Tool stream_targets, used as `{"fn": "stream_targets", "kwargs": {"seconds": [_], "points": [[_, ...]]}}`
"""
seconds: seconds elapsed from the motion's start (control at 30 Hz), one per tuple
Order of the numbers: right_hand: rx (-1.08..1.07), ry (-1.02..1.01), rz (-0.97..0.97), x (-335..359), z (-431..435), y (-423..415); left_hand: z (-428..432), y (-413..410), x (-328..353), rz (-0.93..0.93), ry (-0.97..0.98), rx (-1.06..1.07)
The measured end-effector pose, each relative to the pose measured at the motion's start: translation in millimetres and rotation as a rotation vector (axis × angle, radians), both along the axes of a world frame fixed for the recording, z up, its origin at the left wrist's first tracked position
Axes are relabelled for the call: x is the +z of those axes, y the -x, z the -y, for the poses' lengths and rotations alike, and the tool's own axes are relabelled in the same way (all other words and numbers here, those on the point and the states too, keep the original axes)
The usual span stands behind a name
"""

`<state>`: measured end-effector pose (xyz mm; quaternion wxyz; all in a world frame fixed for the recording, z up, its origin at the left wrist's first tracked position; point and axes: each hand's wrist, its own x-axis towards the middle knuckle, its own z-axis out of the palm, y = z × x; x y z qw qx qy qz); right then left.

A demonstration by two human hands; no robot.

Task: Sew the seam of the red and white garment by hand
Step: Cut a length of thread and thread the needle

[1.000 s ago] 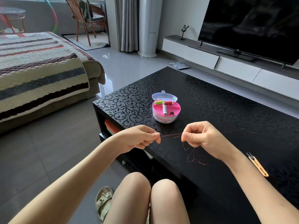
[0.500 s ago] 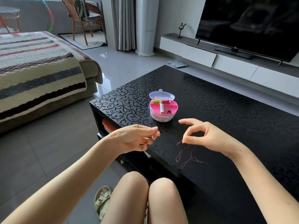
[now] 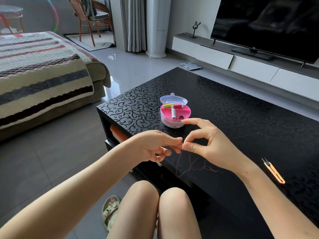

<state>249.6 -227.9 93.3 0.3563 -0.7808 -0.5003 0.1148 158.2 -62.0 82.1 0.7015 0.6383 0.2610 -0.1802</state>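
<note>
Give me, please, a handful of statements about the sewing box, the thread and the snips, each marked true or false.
1. The sewing box stands on the table with its lid open. True.
2. The right hand holds the snips. False: the snips lie on the table beside the right forearm, and the hand pinches thread.
3. Thread hangs from where the fingertips of the left hand and the right hand meet. True.
4. A red and white garment lies on the table. False: no garment is in view.
</note>
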Motion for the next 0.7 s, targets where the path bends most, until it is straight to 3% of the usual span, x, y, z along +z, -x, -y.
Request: {"fn": "stream_targets", "kwargs": {"seconds": [0.53, 0.63, 0.7], "points": [[-0.085, 0.009, 0.193, -6.5, 4.3, 0.1, 10.8, -0.8, 3.1, 0.089, -0.037, -0.054], [-0.092, 0.019, 0.217, -5.1, 5.0, 2.3, 16.6, -1.0, 2.0, 0.151, -0.154, -0.035], [-0.104, 0.027, 0.134, -2.8, 5.9, 3.1, 20.2, -0.2, 0.4, 0.2, -0.276, -0.029]]}}
